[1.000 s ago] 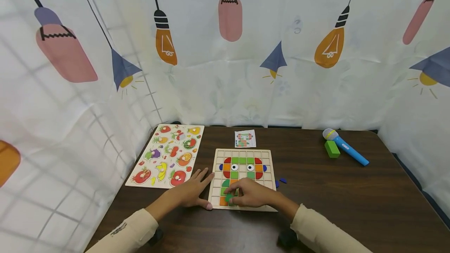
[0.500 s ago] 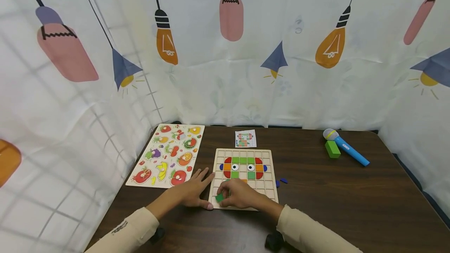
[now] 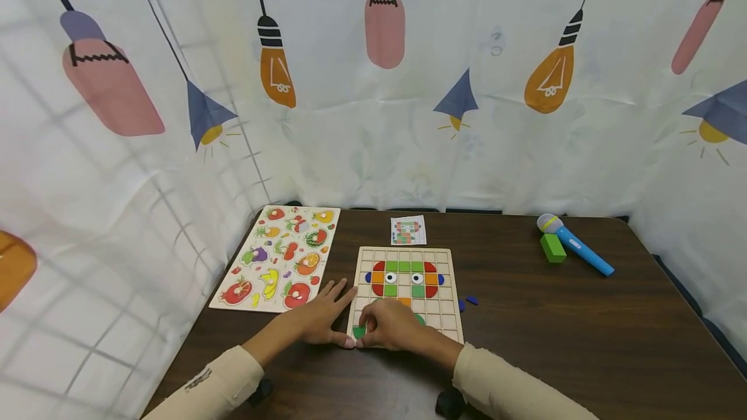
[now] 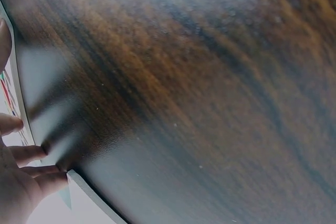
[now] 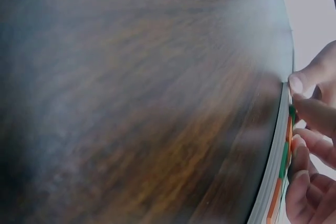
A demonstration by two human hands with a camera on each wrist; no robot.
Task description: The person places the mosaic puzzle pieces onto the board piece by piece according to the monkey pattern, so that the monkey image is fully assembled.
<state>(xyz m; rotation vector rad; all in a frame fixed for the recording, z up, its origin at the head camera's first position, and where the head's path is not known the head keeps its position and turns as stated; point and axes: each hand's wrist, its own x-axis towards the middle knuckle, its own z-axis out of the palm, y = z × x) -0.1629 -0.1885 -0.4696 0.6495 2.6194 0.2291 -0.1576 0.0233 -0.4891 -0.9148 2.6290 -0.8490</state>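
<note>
In the head view, a pale wooden grid board [image 3: 443, 323] lies on the table, with red, green, orange and blue pieces forming a face. My right hand [image 3: 391, 326] is over its near left part, index finger and thumb at a green tile [image 3: 358, 332] in the corner cell. Other pieces there are hidden beneath the hand. In the right wrist view, the thumb and finger of that hand [image 5: 315, 108] meet the board's edge [image 5: 270, 177]. My left hand [image 3: 321, 316] rests with spread fingers against the board's left side, thumb by the near corner.
A fruit picture board [image 3: 280, 258] lies to the left. Behind the grid board is a small pattern card [image 3: 408, 231]. Blue pieces [image 3: 472, 301] lie off its right edge. Farther right are a green block [image 3: 552, 248] and a blue toy microphone [image 3: 583, 251].
My right hand has moved left across the board, carrying the green tile to the near left corner cell. The left hand stays in place.
</note>
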